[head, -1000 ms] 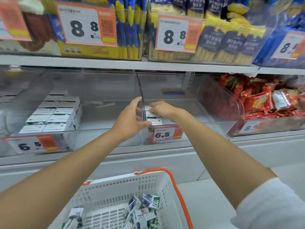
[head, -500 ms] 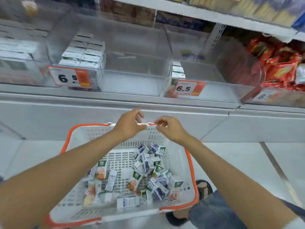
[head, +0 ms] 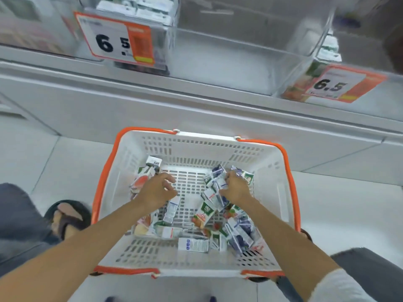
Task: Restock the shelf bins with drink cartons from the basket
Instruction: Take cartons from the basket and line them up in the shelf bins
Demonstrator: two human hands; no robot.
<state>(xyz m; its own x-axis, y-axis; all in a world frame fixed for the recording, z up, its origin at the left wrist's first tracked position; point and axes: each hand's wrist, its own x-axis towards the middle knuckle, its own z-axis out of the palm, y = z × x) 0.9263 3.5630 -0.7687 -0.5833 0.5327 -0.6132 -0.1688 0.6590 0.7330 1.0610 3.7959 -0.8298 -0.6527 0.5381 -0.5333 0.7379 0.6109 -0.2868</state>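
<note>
Left hand (head: 157, 192) loosely curled and empty over the basket (head: 196, 147), right hand (head: 236, 189) gripping a blue carton (head: 216, 178).

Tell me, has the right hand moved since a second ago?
Yes. The right hand left the shelf bin by the right 6.5 price tag and dropped down into the basket, now gripping purple cartons.

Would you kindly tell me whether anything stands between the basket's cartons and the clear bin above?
Nothing visible does. The basket is open-topped, its orange handles lying along the rim, and the right hand grips purple cartons. The clear bin above shows bare floor; only its front wall must be lifted over.
</note>
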